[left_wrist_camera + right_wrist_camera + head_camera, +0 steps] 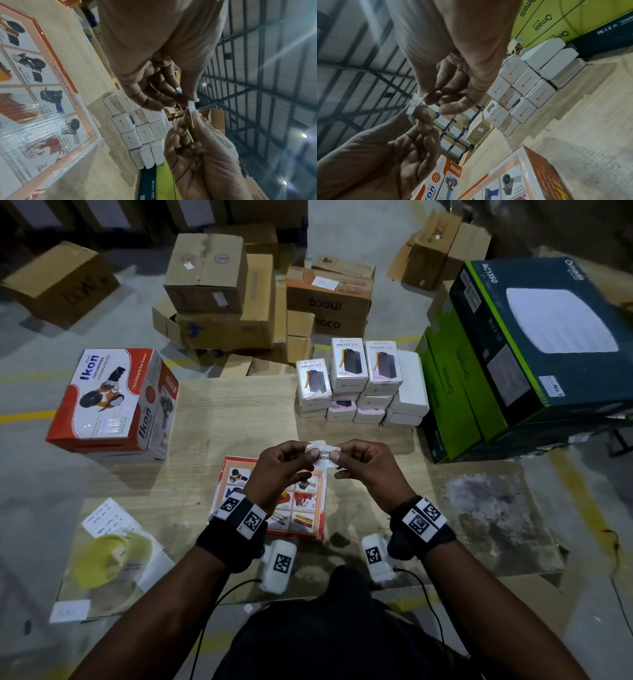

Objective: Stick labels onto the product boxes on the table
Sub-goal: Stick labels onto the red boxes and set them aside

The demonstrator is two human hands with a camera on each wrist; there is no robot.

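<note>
My hands (323, 470) are hovering over a flat box (274, 498) on the table (222, 412); small boxes (359, 381) are stacked behind, probably three layers.

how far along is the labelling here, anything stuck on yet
Done: nothing that shows; no fresh label can be made out on the flat red box below the hands, the Ikon box or the white stack.
In hand: left hand and right hand both pinch one small label above the table, seemingly peeling it.
Left: sticking it on, then the other boxes.
</note>
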